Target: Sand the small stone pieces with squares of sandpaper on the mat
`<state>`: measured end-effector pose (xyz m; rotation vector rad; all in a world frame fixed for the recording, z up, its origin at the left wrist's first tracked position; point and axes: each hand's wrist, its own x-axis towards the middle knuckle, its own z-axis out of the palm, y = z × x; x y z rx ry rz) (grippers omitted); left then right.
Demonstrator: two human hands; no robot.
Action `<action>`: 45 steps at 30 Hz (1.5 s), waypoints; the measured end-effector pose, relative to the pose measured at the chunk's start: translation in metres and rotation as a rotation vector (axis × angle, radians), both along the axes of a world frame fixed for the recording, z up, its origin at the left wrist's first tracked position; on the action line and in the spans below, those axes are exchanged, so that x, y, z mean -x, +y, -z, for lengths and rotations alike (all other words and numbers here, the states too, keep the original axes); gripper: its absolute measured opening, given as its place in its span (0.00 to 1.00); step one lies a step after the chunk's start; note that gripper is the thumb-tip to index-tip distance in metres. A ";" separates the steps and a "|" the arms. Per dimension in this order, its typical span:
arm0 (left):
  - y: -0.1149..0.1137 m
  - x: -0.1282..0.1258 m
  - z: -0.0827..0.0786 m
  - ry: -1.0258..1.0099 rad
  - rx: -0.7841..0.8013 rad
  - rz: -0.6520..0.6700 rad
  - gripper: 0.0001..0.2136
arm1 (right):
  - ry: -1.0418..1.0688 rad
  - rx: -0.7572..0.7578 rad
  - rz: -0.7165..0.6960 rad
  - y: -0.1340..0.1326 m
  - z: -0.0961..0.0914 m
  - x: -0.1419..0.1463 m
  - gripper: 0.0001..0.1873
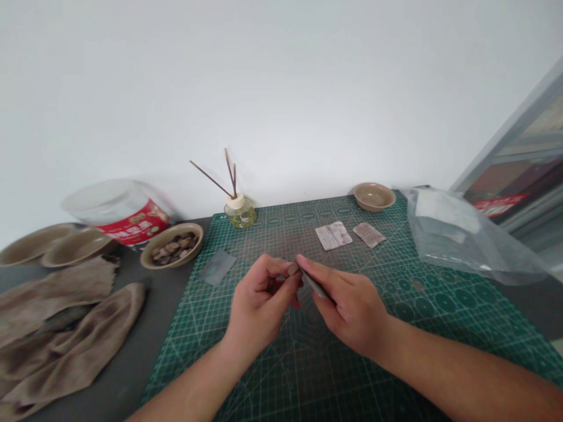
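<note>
Both hands meet over the middle of the green cutting mat [396, 293]. My left hand [259, 305] pinches a small brownish stone [292, 269] between thumb and fingertips. My right hand [349, 308] holds a thin grey strip of abrasive paper [315, 286] pressed against that stone. A loose grey abrasive sheet [217, 266] lies on the mat to the left of my hands. Two worn pale sheets [334, 235] [369, 234] lie beyond them.
A tan bowl of brown stones [173, 245] sits at the mat's left edge; an empty tan bowl [374, 196] at the far right. A reed diffuser bottle [240, 212], a clear tub with red label [121, 212], brown cloths [61, 328] and a plastic bag [457, 234] surround the mat.
</note>
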<state>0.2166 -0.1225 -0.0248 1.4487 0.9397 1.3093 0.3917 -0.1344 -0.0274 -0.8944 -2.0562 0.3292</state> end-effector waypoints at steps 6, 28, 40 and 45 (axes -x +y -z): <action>0.000 0.003 -0.001 0.046 -0.107 -0.072 0.05 | -0.052 0.160 0.058 0.009 0.003 0.001 0.24; 0.028 0.009 0.002 0.278 0.105 -0.023 0.10 | 0.199 0.526 -0.064 0.032 -0.003 -0.008 0.10; 0.022 0.007 0.004 0.689 -0.076 0.167 0.09 | 0.035 0.568 0.083 0.038 0.004 -0.011 0.07; 0.025 0.009 0.002 0.919 -0.193 0.185 0.14 | -0.252 0.396 0.075 0.038 0.005 -0.012 0.08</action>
